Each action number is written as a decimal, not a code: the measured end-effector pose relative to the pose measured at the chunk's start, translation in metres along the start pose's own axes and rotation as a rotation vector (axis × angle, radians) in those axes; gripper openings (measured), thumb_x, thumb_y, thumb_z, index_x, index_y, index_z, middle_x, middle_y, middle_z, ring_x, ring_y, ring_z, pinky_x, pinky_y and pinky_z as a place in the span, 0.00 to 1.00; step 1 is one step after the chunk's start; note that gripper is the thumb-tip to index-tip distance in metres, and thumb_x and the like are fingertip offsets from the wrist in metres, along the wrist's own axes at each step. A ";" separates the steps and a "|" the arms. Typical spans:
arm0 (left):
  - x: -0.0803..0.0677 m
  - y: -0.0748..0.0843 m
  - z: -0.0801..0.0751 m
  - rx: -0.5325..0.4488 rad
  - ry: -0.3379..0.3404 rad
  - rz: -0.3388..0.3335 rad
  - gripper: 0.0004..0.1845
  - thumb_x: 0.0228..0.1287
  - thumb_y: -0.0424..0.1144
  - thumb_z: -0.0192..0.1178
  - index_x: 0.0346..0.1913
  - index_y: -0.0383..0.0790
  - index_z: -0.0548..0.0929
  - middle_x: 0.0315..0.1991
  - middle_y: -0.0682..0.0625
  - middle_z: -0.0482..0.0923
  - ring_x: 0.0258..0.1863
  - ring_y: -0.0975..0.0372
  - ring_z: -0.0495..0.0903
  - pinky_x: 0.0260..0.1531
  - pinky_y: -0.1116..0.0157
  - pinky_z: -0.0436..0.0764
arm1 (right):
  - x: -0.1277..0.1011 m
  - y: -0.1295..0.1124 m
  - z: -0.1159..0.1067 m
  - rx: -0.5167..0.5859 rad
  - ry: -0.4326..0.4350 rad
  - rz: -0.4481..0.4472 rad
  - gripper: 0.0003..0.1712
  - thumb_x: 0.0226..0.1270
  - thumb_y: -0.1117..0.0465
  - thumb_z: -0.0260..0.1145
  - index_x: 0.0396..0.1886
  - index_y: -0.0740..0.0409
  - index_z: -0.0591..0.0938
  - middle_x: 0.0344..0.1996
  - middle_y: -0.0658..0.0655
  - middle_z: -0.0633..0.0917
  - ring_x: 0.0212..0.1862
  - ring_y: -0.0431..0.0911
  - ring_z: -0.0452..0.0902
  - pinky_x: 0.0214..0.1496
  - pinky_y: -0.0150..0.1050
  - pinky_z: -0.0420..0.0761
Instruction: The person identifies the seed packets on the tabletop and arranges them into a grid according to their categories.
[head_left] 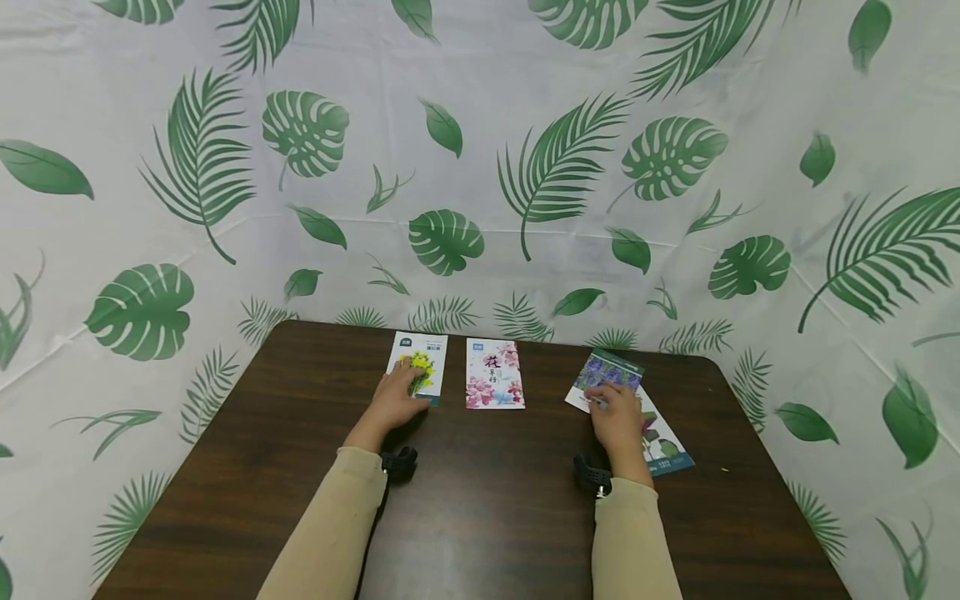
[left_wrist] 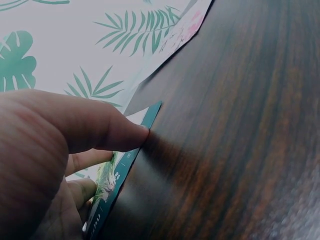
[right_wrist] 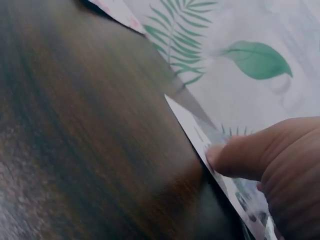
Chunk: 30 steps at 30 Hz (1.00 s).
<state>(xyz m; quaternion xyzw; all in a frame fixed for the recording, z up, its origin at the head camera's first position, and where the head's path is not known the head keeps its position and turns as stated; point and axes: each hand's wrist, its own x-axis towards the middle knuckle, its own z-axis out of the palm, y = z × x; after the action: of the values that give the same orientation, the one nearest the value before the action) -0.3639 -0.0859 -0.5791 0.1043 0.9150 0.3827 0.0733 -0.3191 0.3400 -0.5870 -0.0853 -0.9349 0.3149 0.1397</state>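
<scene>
dark table (head_left: pixel 487 500) | yellow-flower packet (head_left: pixel 418 367) long axis away | purple packet (head_left: pixel 609 375) angled

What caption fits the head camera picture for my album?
Two hands on flower cards: left hand on the yellow card, right hand on the purple card.

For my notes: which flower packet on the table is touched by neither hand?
The pink flower packet in the middle; it lies alone, while hands rest on the others.
</scene>
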 end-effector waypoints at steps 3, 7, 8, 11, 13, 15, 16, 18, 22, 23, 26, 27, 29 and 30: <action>0.000 -0.001 0.001 -0.001 -0.001 0.000 0.37 0.73 0.40 0.68 0.81 0.34 0.71 0.89 0.30 0.45 0.90 0.38 0.40 0.88 0.36 0.41 | 0.001 0.002 0.002 0.020 0.008 0.030 0.22 0.73 0.60 0.74 0.64 0.59 0.86 0.74 0.75 0.70 0.75 0.76 0.61 0.77 0.75 0.59; 0.000 -0.001 0.001 -0.003 -0.004 0.002 0.37 0.73 0.39 0.68 0.81 0.34 0.71 0.89 0.30 0.44 0.90 0.38 0.40 0.88 0.36 0.41 | 0.001 0.004 0.003 0.009 -0.022 0.062 0.30 0.71 0.54 0.77 0.69 0.58 0.82 0.75 0.76 0.67 0.77 0.75 0.59 0.78 0.75 0.57; 0.000 -0.001 0.001 -0.003 -0.004 0.003 0.37 0.73 0.39 0.68 0.81 0.34 0.71 0.89 0.30 0.44 0.90 0.38 0.40 0.88 0.36 0.41 | 0.001 0.004 0.003 -0.007 -0.039 0.054 0.31 0.72 0.52 0.76 0.70 0.58 0.82 0.75 0.76 0.68 0.77 0.75 0.60 0.77 0.75 0.58; 0.000 -0.001 0.001 -0.003 -0.003 0.005 0.37 0.73 0.39 0.67 0.81 0.34 0.70 0.89 0.30 0.44 0.90 0.38 0.40 0.88 0.36 0.41 | 0.002 0.005 0.002 -0.047 -0.084 0.006 0.28 0.75 0.52 0.73 0.70 0.56 0.83 0.78 0.72 0.71 0.78 0.74 0.64 0.76 0.76 0.60; 0.000 -0.001 0.001 -0.003 0.002 0.006 0.37 0.72 0.39 0.67 0.81 0.34 0.71 0.89 0.30 0.45 0.90 0.38 0.40 0.88 0.36 0.41 | 0.003 0.006 0.001 -0.055 -0.101 -0.024 0.26 0.77 0.53 0.70 0.70 0.56 0.84 0.79 0.69 0.72 0.79 0.72 0.65 0.76 0.76 0.61; 0.000 -0.001 0.001 -0.001 0.006 0.005 0.37 0.72 0.39 0.67 0.81 0.34 0.71 0.89 0.30 0.45 0.90 0.37 0.40 0.88 0.36 0.41 | 0.003 0.007 0.000 -0.060 -0.112 -0.035 0.25 0.79 0.55 0.68 0.71 0.55 0.84 0.80 0.67 0.72 0.80 0.70 0.65 0.76 0.76 0.61; 0.000 -0.001 0.001 0.000 0.008 0.004 0.37 0.72 0.39 0.68 0.81 0.34 0.71 0.89 0.30 0.45 0.90 0.38 0.40 0.88 0.36 0.41 | 0.004 0.007 0.000 -0.057 -0.114 -0.030 0.24 0.79 0.56 0.68 0.71 0.55 0.84 0.80 0.67 0.71 0.80 0.70 0.65 0.76 0.76 0.61; 0.000 -0.001 0.001 0.003 0.010 0.000 0.37 0.72 0.39 0.68 0.81 0.34 0.71 0.89 0.30 0.45 0.90 0.38 0.40 0.88 0.36 0.41 | 0.004 0.008 -0.001 -0.053 -0.113 -0.005 0.26 0.79 0.56 0.68 0.72 0.57 0.82 0.80 0.69 0.70 0.79 0.70 0.65 0.76 0.76 0.60; -0.001 0.000 0.000 -0.002 0.006 -0.003 0.37 0.72 0.39 0.68 0.81 0.34 0.71 0.89 0.31 0.45 0.90 0.39 0.40 0.88 0.37 0.40 | 0.002 0.008 -0.007 -0.027 -0.106 0.085 0.36 0.78 0.53 0.69 0.79 0.62 0.73 0.80 0.76 0.63 0.79 0.76 0.61 0.77 0.77 0.55; -0.001 0.001 0.000 -0.003 0.008 0.000 0.37 0.72 0.39 0.68 0.81 0.34 0.71 0.89 0.31 0.45 0.90 0.38 0.40 0.88 0.37 0.41 | 0.001 0.007 -0.008 -0.022 -0.109 0.105 0.38 0.77 0.52 0.70 0.80 0.62 0.71 0.80 0.77 0.61 0.79 0.77 0.60 0.78 0.77 0.53; -0.001 0.001 0.000 -0.002 0.012 0.004 0.37 0.71 0.39 0.68 0.80 0.34 0.72 0.89 0.31 0.46 0.90 0.38 0.40 0.88 0.37 0.41 | 0.001 0.007 -0.012 -0.020 -0.120 0.140 0.41 0.77 0.50 0.70 0.81 0.62 0.69 0.81 0.79 0.58 0.81 0.78 0.54 0.82 0.78 0.43; -0.001 0.001 0.000 0.000 0.014 0.006 0.38 0.71 0.39 0.68 0.80 0.34 0.72 0.89 0.30 0.46 0.90 0.38 0.41 0.88 0.37 0.42 | 0.001 0.007 -0.012 -0.030 -0.124 0.140 0.40 0.77 0.49 0.70 0.81 0.62 0.70 0.82 0.79 0.57 0.83 0.77 0.50 0.83 0.79 0.39; 0.000 0.000 0.000 0.005 0.013 0.008 0.38 0.70 0.40 0.68 0.80 0.34 0.72 0.89 0.30 0.46 0.90 0.38 0.41 0.88 0.36 0.42 | 0.002 0.007 -0.012 -0.050 -0.119 0.119 0.39 0.77 0.50 0.70 0.79 0.62 0.72 0.83 0.78 0.57 0.86 0.75 0.45 0.84 0.79 0.32; 0.000 0.000 0.000 0.007 0.010 0.005 0.38 0.71 0.40 0.68 0.81 0.34 0.72 0.89 0.31 0.46 0.90 0.38 0.41 0.88 0.37 0.42 | 0.002 0.007 -0.011 -0.061 -0.113 0.100 0.38 0.77 0.50 0.71 0.78 0.63 0.74 0.84 0.77 0.58 0.88 0.74 0.42 0.84 0.79 0.30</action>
<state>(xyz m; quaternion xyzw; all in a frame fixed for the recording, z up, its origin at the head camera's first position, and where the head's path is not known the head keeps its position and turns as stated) -0.3635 -0.0860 -0.5791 0.1051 0.9165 0.3802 0.0673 -0.3173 0.3522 -0.5829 -0.1180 -0.9450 0.2973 0.0680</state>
